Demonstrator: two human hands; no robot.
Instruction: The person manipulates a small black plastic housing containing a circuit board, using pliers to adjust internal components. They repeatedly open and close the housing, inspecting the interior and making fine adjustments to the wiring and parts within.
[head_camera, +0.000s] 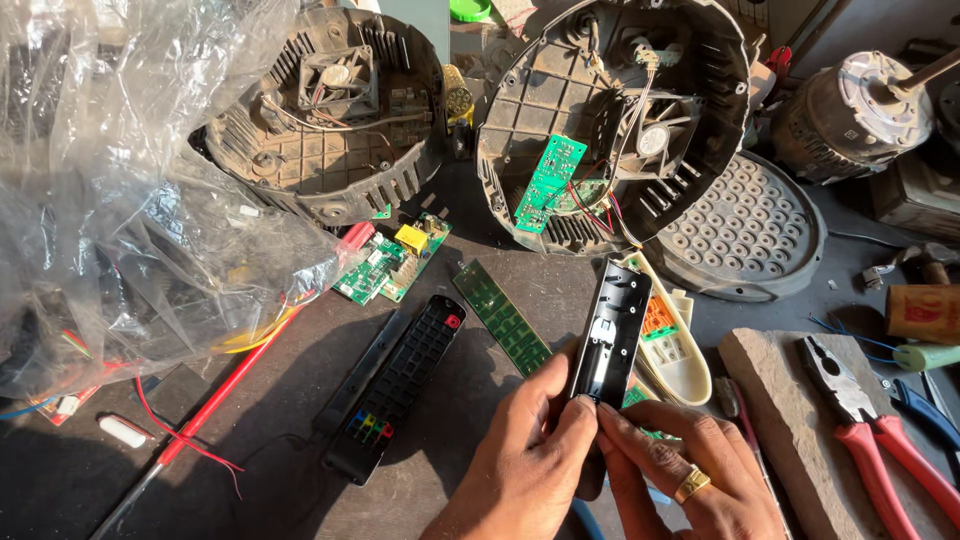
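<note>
Nearest the camera, the two hands meet at the near centre of the dark worktop (250, 420): the left hand (530, 450) and the right hand (690, 470), which wears a gold ring, both pinch the near end of a long black plastic remote-control shell (612, 330). The fingers of both hands are closed narrowly on that end. The shell rises away from the hands toward the far side, its long axis running near-to-far with a slight lean to the right, hollow side facing the camera; both hands are equally close to it. To the left lies one black remote keypad with coloured buttons (400, 385), and between it and the shell lies one narrow green circuit strip (502, 318). One cream plastic housing (668, 335) lies just right of the shell. Two round dark appliance bases stand far: the left base (330, 110) and the right base (615, 120). One pair of red-handled pliers (870, 420) lies at the right.
</note>
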